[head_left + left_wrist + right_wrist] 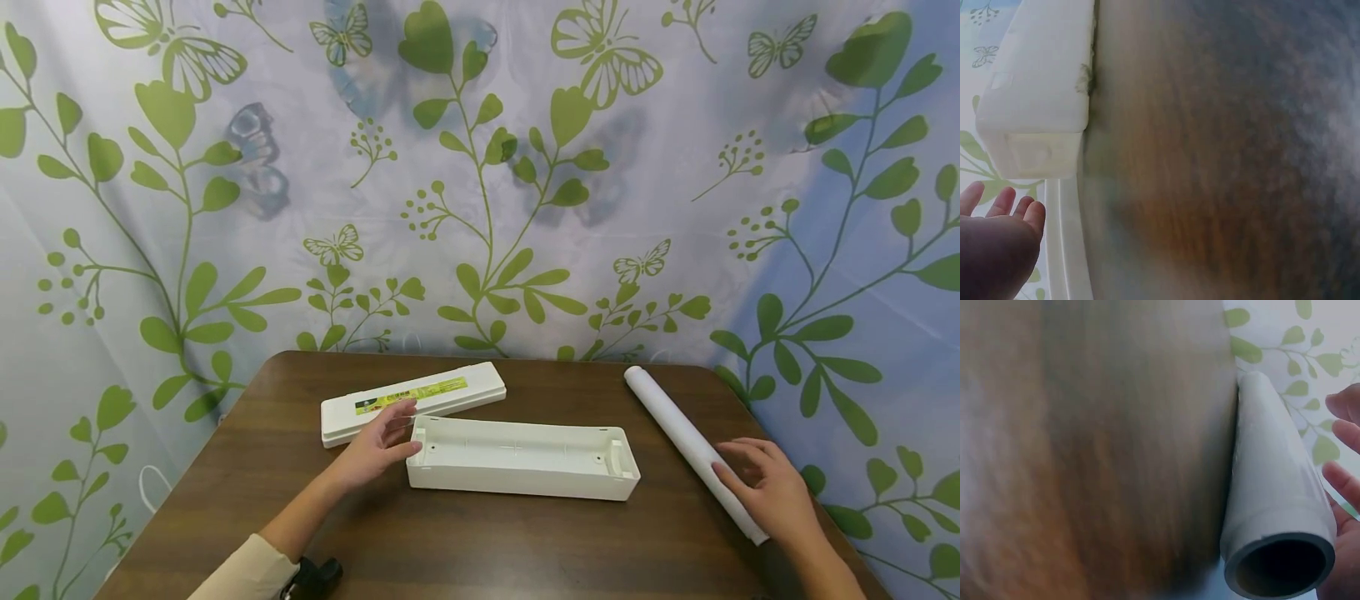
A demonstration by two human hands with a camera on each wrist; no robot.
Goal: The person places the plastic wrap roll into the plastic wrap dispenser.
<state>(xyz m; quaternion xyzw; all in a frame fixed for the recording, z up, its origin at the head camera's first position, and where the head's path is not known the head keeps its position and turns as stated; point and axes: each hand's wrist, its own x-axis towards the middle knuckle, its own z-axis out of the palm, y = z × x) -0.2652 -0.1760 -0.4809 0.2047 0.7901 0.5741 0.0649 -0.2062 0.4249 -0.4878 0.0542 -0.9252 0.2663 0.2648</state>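
Note:
My left hand (377,447) is at the left end of a long white open-topped plastic box (517,482), its fingers loosely bent. In the left wrist view the fingertips of that hand (1007,244) show beside the end of the box (1035,87), and a gap appears between them. A long white roll (690,442) lies slantwise on the right of the table. Over its nearer half hovers my right hand (768,483), fingers spread and relaxed. The right wrist view shows the hollow end of the roll (1272,469); whether the hand (1344,481) touches it, I cannot tell.
Behind the box lies a long white lid (480,383) with a yellow-green label. Everything rests on a brown wooden table (525,550). A curtain (487,183) with green leaves and butterflies hangs beyond the back edge. Near the left sleeve is a small black object (311,579).

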